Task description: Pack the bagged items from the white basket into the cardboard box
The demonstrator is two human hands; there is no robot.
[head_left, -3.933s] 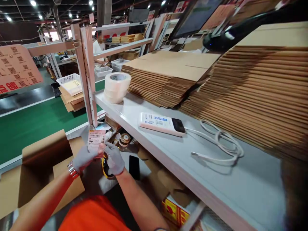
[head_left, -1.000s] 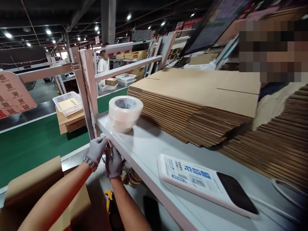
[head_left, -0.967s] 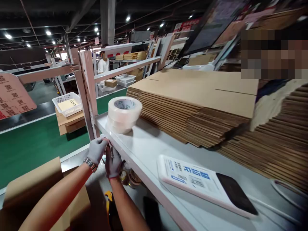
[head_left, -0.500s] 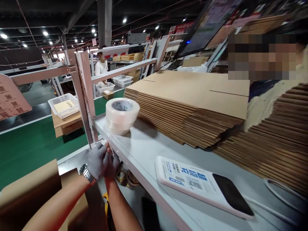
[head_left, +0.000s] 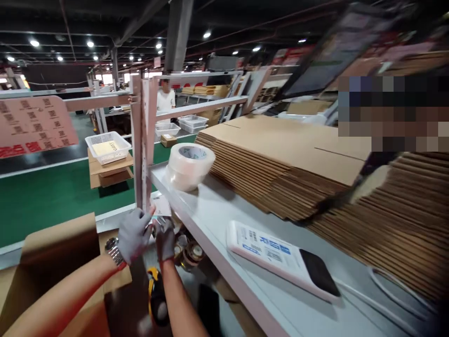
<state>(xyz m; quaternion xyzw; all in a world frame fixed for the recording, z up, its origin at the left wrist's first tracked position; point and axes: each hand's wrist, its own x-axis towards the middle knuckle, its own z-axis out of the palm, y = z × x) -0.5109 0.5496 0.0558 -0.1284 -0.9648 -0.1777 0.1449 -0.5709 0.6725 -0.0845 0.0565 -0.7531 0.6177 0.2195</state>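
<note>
At the far left of the frame a brown corrugated carton (head_left: 59,252) stood open, its flaps matte and creased. Just right of it, low in the frame, the left hand (head_left: 132,234) in a grey knit glove, a metal watch at the wrist, had its fingers curled, pinching the lower edge of a small white paper label (head_left: 161,206). The right hand (head_left: 164,238), gloved the same, pinched the label from below, close against the left. The label stood at the front edge of the smooth grey shelf (head_left: 224,220), beside the perforated metal upright (head_left: 143,140). Further right lay a glossy roll of clear tape (head_left: 190,166), then flat stacked cardboard sheets (head_left: 280,164) with ribbed edges, and a white slab-shaped device (head_left: 280,260).
</note>
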